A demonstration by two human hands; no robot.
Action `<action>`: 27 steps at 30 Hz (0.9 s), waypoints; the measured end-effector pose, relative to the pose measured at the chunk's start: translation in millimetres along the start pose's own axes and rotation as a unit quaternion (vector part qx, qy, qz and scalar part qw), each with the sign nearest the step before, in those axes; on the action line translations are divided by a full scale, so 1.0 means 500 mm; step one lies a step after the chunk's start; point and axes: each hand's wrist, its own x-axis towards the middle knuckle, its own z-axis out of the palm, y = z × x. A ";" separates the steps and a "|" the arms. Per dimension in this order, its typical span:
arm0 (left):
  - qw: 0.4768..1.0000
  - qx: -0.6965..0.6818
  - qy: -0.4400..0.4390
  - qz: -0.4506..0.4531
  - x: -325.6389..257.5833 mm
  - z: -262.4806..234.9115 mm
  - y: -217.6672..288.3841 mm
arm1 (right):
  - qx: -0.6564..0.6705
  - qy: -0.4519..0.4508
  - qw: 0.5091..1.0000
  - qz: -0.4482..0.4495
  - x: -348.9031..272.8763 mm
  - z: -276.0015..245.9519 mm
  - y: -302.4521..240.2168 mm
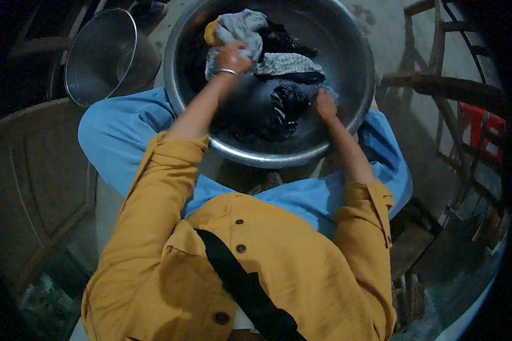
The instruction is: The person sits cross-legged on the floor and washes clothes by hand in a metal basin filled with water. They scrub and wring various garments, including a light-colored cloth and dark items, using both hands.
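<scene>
A wide metal basin (347, 62) holds a heap of wet-looking laundry. My left hand (233, 58), with a bracelet at the wrist, is closed on a pale grey cloth (242, 27) at the basin's far left. A yellow patch of fabric (211, 34) shows beside that cloth. Over on the right, my right hand (325, 105) is closed at the edge of a dark garment (287, 108) with light stripes; its fingertips are smeared by motion. Between my hands lies a white patterned cloth (290, 64). A dark blurred patch hides part of the heap near my left wrist.
A metal bucket (128, 57) stands tilted to the left of the basin. On the left is a brown wooden panel (45, 165). Wooden framework (438, 85) and a red object (483, 131) are at the right. My blue-trousered legs (125, 122) flank the basin.
</scene>
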 end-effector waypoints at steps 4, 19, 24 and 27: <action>0.951 -0.219 -0.213 0.038 -0.128 0.187 0.015 | 0.163 -0.111 0.978 0.069 0.044 -0.089 -0.120; 0.798 -0.088 -0.549 0.235 -0.314 0.160 0.085 | -0.154 0.030 0.928 -0.338 -0.035 -0.125 -0.243; 0.799 -0.201 -0.537 0.182 -0.260 0.120 0.065 | -0.101 0.005 0.983 -0.155 -0.020 -0.135 -0.212; 0.951 -0.064 -0.234 0.190 -0.229 0.092 0.062 | 0.041 0.077 0.991 -0.100 0.019 -0.119 -0.227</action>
